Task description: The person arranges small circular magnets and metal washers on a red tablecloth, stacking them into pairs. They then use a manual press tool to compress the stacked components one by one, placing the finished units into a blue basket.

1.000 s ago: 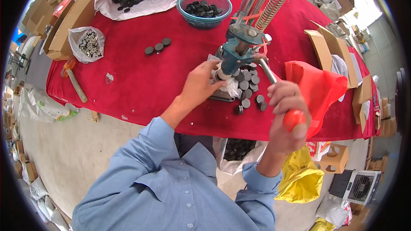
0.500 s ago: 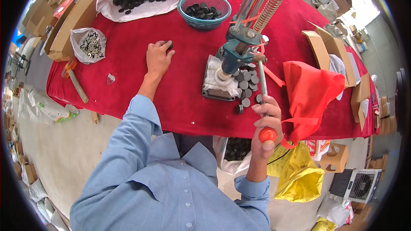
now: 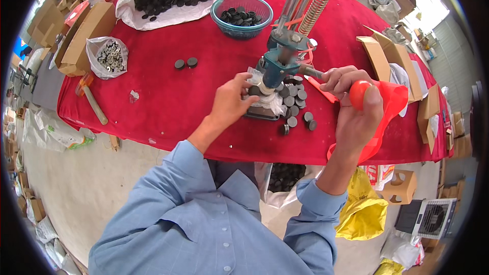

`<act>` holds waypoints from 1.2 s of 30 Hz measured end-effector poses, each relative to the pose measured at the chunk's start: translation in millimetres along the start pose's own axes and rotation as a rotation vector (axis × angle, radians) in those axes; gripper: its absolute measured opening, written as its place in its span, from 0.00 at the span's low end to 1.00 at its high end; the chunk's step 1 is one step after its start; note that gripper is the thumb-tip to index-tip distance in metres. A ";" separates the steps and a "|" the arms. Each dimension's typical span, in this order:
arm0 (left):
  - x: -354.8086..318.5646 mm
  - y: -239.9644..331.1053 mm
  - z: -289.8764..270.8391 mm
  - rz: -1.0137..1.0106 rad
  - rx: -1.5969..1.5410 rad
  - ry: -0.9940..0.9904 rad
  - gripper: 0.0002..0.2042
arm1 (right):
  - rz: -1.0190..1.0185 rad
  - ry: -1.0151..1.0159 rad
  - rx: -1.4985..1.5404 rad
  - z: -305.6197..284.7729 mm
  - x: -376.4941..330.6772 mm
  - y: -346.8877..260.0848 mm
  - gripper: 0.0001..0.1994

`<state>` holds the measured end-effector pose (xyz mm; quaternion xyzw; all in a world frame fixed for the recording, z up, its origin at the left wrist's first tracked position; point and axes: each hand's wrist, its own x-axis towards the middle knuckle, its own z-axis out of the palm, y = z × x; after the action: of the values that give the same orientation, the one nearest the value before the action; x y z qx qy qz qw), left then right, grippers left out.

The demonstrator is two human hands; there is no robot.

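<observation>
My left hand (image 3: 229, 100) is at the left side of a teal hand press (image 3: 279, 66), thumb and fingers closed round a small black round cap (image 3: 254, 90) beside the pale ram. Under the ram, white plastic wrap (image 3: 277, 103) covers the press base. My right hand (image 3: 354, 107) grips the press lever (image 3: 311, 71) by its red ball knob (image 3: 359, 94), out to the right of the press. Several black caps (image 3: 290, 101) lie loose against the press's right side. Two more black caps (image 3: 192, 62) sit side by side on the red cloth to the left.
A teal basket (image 3: 217, 14) and a white sack (image 3: 127, 7) at the back hold black caps. At left are a bag of small metal parts (image 3: 122, 51), a hammer (image 3: 94, 105) and a cardboard box (image 3: 97, 30). A red bag (image 3: 392, 104) lies behind my right hand.
My left hand has moved right, from the cloth to the press, with a black cap. My right hand has swung the lever up and to the right. Two caps now show where my left hand was.
</observation>
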<state>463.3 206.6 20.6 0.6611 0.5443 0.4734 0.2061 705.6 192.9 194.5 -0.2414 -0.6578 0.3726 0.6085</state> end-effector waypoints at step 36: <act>4.8 -41.1 -45.4 -0.056 0.110 0.121 0.19 | -0.152 0.055 -0.169 12.6 -117.5 50.4 0.33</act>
<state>403.0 213.2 11.3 0.6262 0.5994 0.4757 0.1494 703.1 130.4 82.3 -0.2511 -0.6864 0.2618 0.6302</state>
